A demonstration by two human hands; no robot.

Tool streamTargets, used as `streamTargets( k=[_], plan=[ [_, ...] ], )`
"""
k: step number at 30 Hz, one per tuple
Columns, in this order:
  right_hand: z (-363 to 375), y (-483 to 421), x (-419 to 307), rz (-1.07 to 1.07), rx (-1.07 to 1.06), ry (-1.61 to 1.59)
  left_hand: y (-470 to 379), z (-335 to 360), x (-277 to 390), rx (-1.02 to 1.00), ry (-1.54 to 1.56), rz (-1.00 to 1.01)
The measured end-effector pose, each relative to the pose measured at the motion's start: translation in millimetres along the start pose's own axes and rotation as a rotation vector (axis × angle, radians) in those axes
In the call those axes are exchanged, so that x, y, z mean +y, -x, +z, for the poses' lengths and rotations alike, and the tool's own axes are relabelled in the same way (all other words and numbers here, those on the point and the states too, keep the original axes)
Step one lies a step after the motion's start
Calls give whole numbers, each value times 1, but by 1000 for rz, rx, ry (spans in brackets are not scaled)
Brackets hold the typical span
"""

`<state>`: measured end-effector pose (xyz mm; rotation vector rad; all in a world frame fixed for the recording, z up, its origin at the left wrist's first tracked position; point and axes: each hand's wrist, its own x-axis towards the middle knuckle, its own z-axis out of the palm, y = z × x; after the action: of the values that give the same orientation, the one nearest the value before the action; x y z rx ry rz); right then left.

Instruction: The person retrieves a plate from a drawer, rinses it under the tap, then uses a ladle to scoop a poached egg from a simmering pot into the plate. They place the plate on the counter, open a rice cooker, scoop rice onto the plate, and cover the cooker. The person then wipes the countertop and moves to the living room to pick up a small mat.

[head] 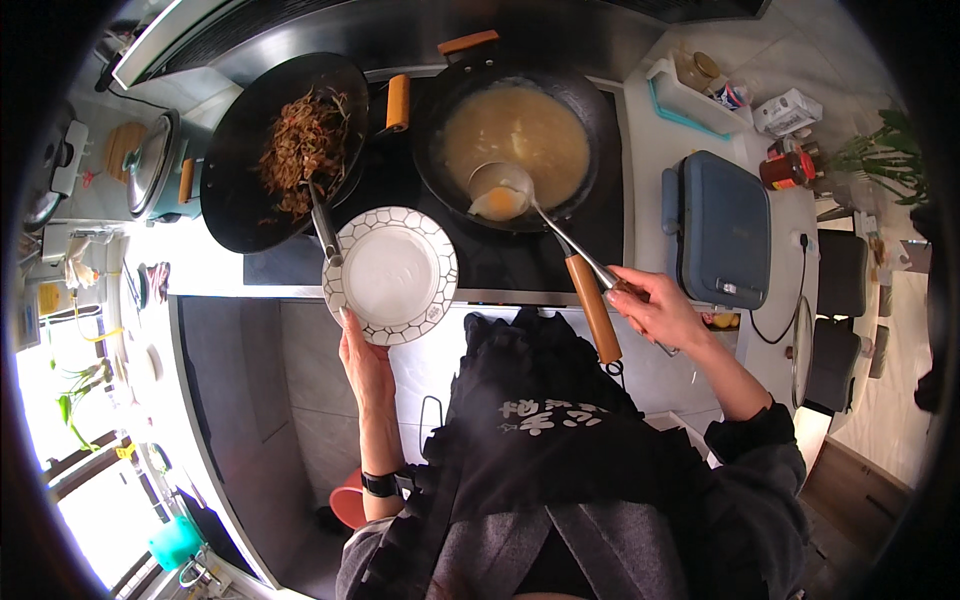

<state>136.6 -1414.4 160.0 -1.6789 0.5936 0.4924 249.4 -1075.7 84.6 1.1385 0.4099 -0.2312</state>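
Note:
My left hand (366, 360) grips the near rim of a white plate (390, 274) with a grey line pattern around its border. Nothing lies on the plate. In my right hand (656, 304) is the handle of a metal ladle (570, 238). An egg (501, 202) with an orange yolk rests in the ladle's bowl, over the near edge of a dark wok (429, 161). Cloudy, pale brown liquid (544, 124) fills much of that wok. Its wooden handle (595, 311) points toward me, just left of my right hand.
A second wok (232, 157) on the left holds shredded brown food (304, 146), with a metal utensil (324, 225) sticking out toward the plate. Beyond it stands a lidded pot (154, 169). A blue-grey appliance (726, 225) and a white bin (701, 97) occupy the right counter.

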Motion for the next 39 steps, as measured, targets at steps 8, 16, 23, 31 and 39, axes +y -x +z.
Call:
streamTargets(
  k=[8, 16, 23, 31, 39],
  plan=[
    [-24, -12, -17, 229, -129, -386, -4, 2, -8, 22, -52, 52],
    [-49, 37, -73, 80, -63, -329, 3, 25, -25, -89, -131, 55],
    [-51, 79, -93, 0, -21, -271, -20, 129, -44, -389, 15, -57],
    [-8, 67, -42, -358, 355, 415, -24, 156, -47, -421, 62, -139],
    [-9, 49, -37, -256, 264, -109, -43, 144, -59, -425, 104, -118]
  ],
)
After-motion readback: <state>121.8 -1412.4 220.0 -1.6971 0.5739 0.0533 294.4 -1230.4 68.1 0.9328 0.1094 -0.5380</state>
